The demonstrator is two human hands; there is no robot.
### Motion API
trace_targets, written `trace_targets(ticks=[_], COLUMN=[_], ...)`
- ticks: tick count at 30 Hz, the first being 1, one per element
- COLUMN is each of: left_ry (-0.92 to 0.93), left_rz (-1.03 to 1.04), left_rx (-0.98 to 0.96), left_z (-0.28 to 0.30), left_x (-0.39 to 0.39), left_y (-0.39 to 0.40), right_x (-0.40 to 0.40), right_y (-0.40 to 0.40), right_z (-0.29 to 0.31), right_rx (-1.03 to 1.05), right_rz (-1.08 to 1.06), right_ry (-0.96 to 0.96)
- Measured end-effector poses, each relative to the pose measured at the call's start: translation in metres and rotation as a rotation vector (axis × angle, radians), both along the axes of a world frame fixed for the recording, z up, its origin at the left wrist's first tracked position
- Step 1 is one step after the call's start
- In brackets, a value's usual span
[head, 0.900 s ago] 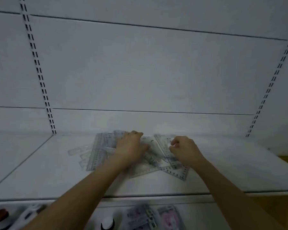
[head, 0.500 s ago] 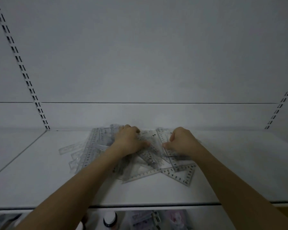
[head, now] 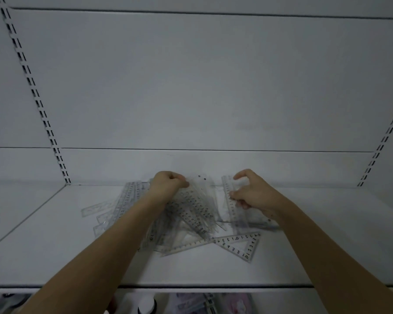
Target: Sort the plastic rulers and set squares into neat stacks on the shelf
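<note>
Clear plastic rulers (head: 192, 209) and a set square (head: 241, 244) with printed black scale numbers lie heaped mid-shelf (head: 55, 257). Since earlier, the left hand (head: 166, 184) has lifted a fanned bundle, fingers curled round it; the right hand (head: 251, 191) now pinches one ruler (head: 229, 200)

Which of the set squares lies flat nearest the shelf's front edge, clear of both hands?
The triangular set square with bold printed numbers, at the pile's front right. Neither hand touches it; the other pieces lie farther back, under or beside the hands.
</note>
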State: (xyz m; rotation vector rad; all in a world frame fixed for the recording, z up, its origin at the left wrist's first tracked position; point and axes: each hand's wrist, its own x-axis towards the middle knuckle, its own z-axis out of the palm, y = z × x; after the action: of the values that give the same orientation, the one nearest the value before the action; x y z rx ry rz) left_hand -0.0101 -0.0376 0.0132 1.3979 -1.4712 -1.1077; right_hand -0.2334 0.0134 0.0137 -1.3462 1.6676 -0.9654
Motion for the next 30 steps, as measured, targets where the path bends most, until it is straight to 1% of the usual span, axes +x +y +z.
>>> trace_targets(ticks=[3,6,7,8,11,13,15,17,18,19,21,23,26,30], left_ry=[0.120,0.260,0.304,0.337,0.392,0.400,0.422,0.460,0.471,0.467,0.429,0.392,0.322,0.284], left_rz=[0.043,0.071,0.073,0.071,0.066,0.098,0.133,0.146,0.145,0.145,0.143,0.131,0.099,0.078], left_rx=[-0.033,-0.034,-0.028,-0.021,0.004,-0.011,-0.053,-0.091,-0.096,-0.093,-0.079,-0.066,-0.046,0.037], left_z=[0.004,0.008,0.009,0.010,0.012,0.015,0.018,0.023,0.025,0.026,0.027,0.027,0.024,0.024], left_x=[0.001,0.000,-0.001,-0.001,-0.003,-0.002,0.002,0.007,0.010,0.013,0.016,0.018,0.020,0.019], left_y=[0.004,0.006,0.007,0.009,0.016,0.021,0.025,0.030,0.031,0.032,0.033,0.035,0.038,0.043], right_x=[0.002,0.004,0.005,0.006,0.005,0.004,0.002,-0.001,-0.002,-0.001,0.000,0.002,0.006,0.011], right_y=[0.004,0.007,0.008,0.009,0.013,0.019,0.023,0.026,0.027,0.028,0.032,0.035,0.039,0.047], right_z=[0.005,0.009,0.008,0.006,-0.004,-0.008,-0.010,-0.008,-0.006,-0.003,0.001,0.003,0.006,0.013], right_rx=[-0.067,-0.071,-0.091,-0.125,-0.255,-0.338,-0.454,-0.564,-0.572,-0.546,-0.437,-0.393,-0.383,-0.342], right_rz=[-0.005,-0.018,0.001,0.021,0.018,-0.002,-0.037,-0.057,-0.050,-0.028,0.007,0.026,0.070,0.163], right_ry=[-0.060,-0.222,-0.229,-0.173,0.312,0.535,0.697,0.781,0.800,0.783,0.630,0.527,0.520,0.438])
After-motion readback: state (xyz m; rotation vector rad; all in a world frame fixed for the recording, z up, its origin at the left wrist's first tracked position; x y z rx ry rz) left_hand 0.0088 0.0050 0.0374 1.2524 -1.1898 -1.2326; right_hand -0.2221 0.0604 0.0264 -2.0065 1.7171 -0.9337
